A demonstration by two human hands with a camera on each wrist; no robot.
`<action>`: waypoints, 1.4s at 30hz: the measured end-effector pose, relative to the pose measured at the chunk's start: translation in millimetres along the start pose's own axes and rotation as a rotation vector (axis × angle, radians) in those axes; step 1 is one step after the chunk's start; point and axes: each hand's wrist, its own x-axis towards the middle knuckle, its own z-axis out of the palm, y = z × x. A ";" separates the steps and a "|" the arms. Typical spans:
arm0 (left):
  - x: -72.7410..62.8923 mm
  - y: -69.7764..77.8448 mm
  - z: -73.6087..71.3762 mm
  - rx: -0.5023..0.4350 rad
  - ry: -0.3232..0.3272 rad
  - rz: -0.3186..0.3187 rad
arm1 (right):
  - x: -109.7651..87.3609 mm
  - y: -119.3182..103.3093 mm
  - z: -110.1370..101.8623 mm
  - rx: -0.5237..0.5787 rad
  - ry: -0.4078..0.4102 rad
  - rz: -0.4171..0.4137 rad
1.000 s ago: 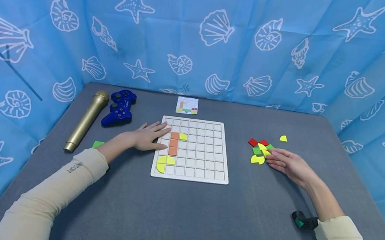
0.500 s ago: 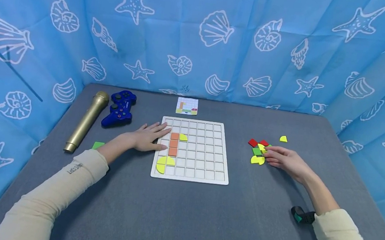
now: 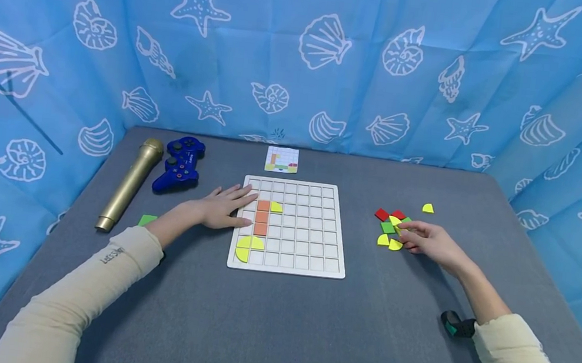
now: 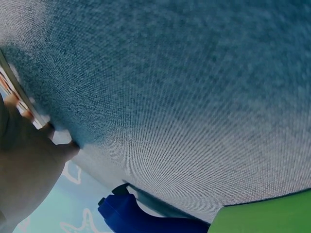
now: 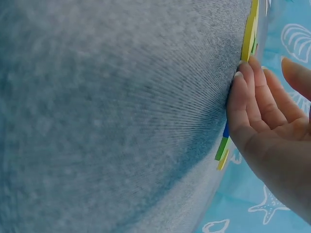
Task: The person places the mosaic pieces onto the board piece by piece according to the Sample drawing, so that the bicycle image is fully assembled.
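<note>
My left hand (image 3: pixel 225 207) rests with spread fingers on the left edge of a white grid board (image 3: pixel 312 231). Orange square tiles (image 3: pixel 262 217) stand in a column on the board, with a yellow quarter-circle tile (image 3: pixel 276 207) beside the top one. More yellow quarter-circle tiles (image 3: pixel 243 254) lie in its lower left corner. Over at the right, my right hand (image 3: pixel 434 244) touches a loose pile of tiles with its fingertips. A red tile (image 3: pixel 381 215), a green tile (image 3: pixel 388 228) and a yellow quarter-circle (image 3: pixel 395 245) show there. In the right wrist view the thumb (image 5: pixel 295 75) stands apart from the fingers.
A printed pattern card (image 3: pixel 281 160) lies behind the board. At the left are a gold microphone (image 3: pixel 131 184), a blue game controller (image 3: pixel 181 164) and a green piece (image 3: pixel 147 219) partly behind my left forearm. One yellow tile (image 3: pixel 428 208) lies alone beyond the pile.
My right hand has shifted slightly left over the pile. Two yellow quarter-circle tiles at its near edge now lie further apart. The left hand has stayed in place.
</note>
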 end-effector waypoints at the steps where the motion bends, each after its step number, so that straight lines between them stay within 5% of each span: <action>1: -0.1 -0.3 -0.1 -0.002 -0.001 -0.001 | 0.4 0.1 0.3 -0.027 0.009 -0.019; 5: -0.6 -0.6 -0.7 -0.014 0.000 0.001 | 2.3 1.3 2.1 -0.127 0.038 -0.114; 15: -4.0 4.9 -4.1 -0.004 -0.010 0.000 | 5.8 5.0 6.2 -0.181 -0.036 -0.282; 32: -3.4 3.1 -2.6 -0.004 -0.013 -0.007 | 5.0 6.5 8.8 -0.240 -0.020 -0.256; 42: -1.3 0.0 -1.5 0.010 -0.006 0.008 | 2.4 -3.9 11.7 -0.135 -0.011 -0.189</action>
